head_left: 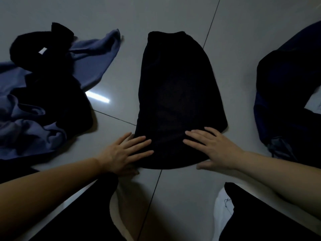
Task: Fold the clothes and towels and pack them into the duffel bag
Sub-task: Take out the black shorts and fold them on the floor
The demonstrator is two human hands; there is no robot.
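Left hand (127,150) and right hand (212,146), fingers spread flat on black garment's (178,94) near edge on tiled floor (121,105); risk: smooth tile lets fold slide, skewing.

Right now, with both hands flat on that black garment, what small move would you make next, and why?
Probably fold the near end away from you. The black garment lies smoothed and long on the floor, and the left hand and right hand press its near edge.
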